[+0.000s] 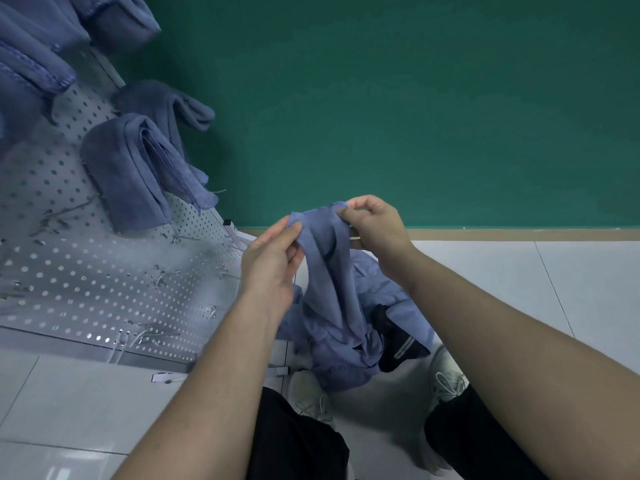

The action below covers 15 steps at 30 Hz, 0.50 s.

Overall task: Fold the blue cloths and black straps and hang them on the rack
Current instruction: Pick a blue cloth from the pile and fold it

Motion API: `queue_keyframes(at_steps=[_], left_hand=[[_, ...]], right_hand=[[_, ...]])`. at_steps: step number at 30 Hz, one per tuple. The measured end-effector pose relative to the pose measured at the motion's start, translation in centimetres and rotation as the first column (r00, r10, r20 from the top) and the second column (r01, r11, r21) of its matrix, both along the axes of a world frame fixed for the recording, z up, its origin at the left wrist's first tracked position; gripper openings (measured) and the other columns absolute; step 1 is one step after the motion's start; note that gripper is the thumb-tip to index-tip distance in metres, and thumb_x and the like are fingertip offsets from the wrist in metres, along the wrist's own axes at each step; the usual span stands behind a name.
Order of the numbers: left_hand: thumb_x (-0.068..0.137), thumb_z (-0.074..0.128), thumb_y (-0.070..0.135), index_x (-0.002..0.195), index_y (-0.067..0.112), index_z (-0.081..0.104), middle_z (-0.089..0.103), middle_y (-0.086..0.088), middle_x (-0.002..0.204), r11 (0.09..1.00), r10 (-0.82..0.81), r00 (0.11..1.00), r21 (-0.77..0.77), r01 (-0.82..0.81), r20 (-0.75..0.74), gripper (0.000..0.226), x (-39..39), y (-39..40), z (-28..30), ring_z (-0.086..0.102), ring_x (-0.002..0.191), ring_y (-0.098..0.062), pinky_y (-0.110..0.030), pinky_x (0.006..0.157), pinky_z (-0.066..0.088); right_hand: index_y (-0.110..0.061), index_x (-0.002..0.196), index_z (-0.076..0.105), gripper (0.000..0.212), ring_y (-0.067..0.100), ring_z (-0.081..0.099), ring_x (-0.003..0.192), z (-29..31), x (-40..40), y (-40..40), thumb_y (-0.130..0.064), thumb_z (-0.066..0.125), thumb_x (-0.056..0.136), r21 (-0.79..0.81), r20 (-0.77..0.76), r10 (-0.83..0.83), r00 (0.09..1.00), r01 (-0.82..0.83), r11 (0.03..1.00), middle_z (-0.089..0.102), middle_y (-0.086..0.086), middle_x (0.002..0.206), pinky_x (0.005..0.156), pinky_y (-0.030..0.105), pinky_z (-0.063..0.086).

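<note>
Nearest us we see our dark trousers (298,441) and pale shoes (311,393) on the tiled floor (69,403). Between the shoes lies a pile (346,355) of blue cloths with a black strap (398,344) tucked at its right side. Above the pile we hold one blue cloth (325,271) by its top edge: our left hand (273,261) pinches the left corner between thumb and fingers, our right hand (375,223) pinches the right corner the same way, and the cloth hangs down between them, its lower end reaching the pile. To our left stands the pegboard rack (86,271), with bare metal hooks (162,277) low down and folded blue cloths (138,168) draped on the hooks higher up. Behind it all rises a green wall (415,98).
</note>
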<state>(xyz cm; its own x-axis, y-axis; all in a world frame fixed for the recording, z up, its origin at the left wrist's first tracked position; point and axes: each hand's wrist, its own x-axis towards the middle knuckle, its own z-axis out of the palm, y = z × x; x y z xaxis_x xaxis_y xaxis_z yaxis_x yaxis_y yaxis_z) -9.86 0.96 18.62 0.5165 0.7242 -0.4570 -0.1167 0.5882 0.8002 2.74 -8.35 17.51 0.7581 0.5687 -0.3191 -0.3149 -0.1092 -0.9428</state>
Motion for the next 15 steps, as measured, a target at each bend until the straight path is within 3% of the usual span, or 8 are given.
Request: queue_keyframes(at_steps=[2, 5, 8, 12, 15], left_hand=[[0.093, 0.066, 0.005, 0.121, 0.012, 0.068, 0.077, -0.003, 0.106, 1.000, -0.005, 1.000, 0.008, 0.005, -0.020, 0.029, 0.5, -0.9, 0.2, 0.072, 0.093, -0.014, -0.027, 0.093, 0.055], [0.096, 0.062, 0.005, 0.122, 0.014, 0.067, 0.076, -0.006, 0.110, 1.000, -0.006, 1.000, 0.020, 0.006, -0.020, 0.028, 0.9, -1.7, 0.2, 0.073, 0.096, -0.015, -0.024, 0.084, 0.058], [0.097, 0.061, 0.004, 0.123, 0.010, 0.063, 0.075, -0.011, 0.110, 0.997, 0.008, 1.000, 0.072, -0.007, -0.019, 0.027, 0.9, -2.0, 0.0, 0.074, 0.096, -0.018, -0.023, 0.082, 0.059], [0.093, 0.067, 0.003, 0.105, 0.007, 0.066, 0.074, -0.017, 0.103, 0.992, 0.074, 0.996, 0.101, -0.070, -0.040, 0.013, 1.1, -2.1, 0.1, 0.074, 0.082, -0.017, -0.022, 0.075, 0.059], [0.090, 0.071, 0.005, 0.099, 0.008, 0.070, 0.076, -0.016, 0.100, 0.993, 0.078, 0.996, 0.095, -0.073, -0.044, 0.009, 1.0, -2.1, 0.0, 0.074, 0.085, -0.020, -0.024, 0.078, 0.059]], right_hand=[[-0.012, 0.085, 0.061, 0.010, 0.019, 0.062, 0.068, 0.1, -0.5, 0.2, -0.011, 0.069, 0.093, -0.003, 0.053, 0.015, 0.998, -0.015, 1.000, 0.067, 0.005, 0.073, 0.061, 0.031, 0.058], [-0.013, 0.082, 0.065, 0.011, 0.021, 0.064, 0.074, 0.0, -1.1, 0.4, -0.015, 0.072, 0.091, -0.012, 0.113, 0.036, 0.993, -0.035, 0.999, 0.070, 0.007, 0.077, 0.076, 0.043, 0.062], [-0.021, 0.076, 0.068, 0.012, 0.022, 0.066, 0.077, -0.1, -1.7, 0.5, -0.020, 0.075, 0.086, -0.017, 0.185, 0.052, 0.981, -0.050, 0.999, 0.071, -0.001, 0.073, 0.085, 0.056, 0.058], [-0.016, 0.080, 0.067, 0.012, 0.021, 0.064, 0.076, 0.4, -2.4, 0.6, -0.011, 0.074, 0.089, 0.045, 0.229, 0.033, 0.973, -0.044, 0.998, 0.068, 0.001, 0.073, 0.085, 0.054, 0.056], [-0.017, 0.079, 0.066, 0.015, 0.019, 0.066, 0.075, 0.8, -2.9, 0.6, -0.009, 0.075, 0.087, 0.055, 0.241, 0.055, 0.969, -0.070, 0.996, 0.068, 0.001, 0.074, 0.084, 0.049, 0.057]])
